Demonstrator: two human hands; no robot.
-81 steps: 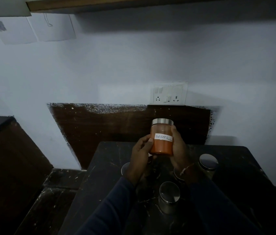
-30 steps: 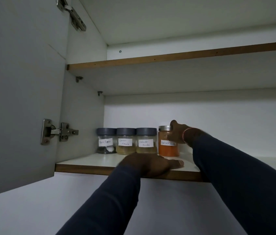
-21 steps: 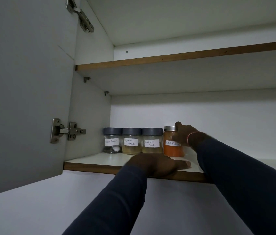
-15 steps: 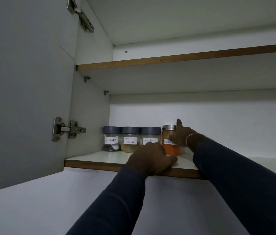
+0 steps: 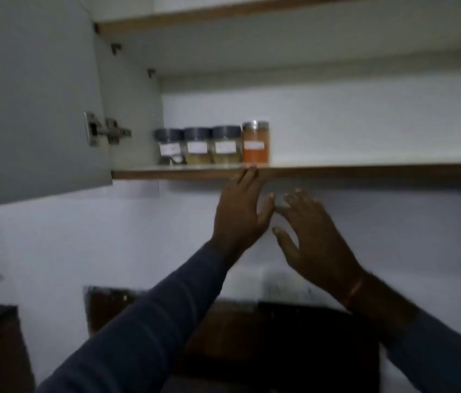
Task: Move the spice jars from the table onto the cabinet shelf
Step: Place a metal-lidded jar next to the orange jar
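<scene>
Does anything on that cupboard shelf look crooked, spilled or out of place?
Nothing stands out. The three dark-lidded jars and the orange jar stand upright in a tidy row on the shelf. The orange jar is merely taller, with a silver lid. Nothing looks spilled.

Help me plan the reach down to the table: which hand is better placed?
Right, probably: the right hand is open, empty, lower and clear of the cabinet shelf, while the left hand has its fingertips up at the shelf's front edge.

Four labelled spice jars (image 5: 212, 146) stand upright, side by side on the cabinet shelf (image 5: 337, 169).
</scene>
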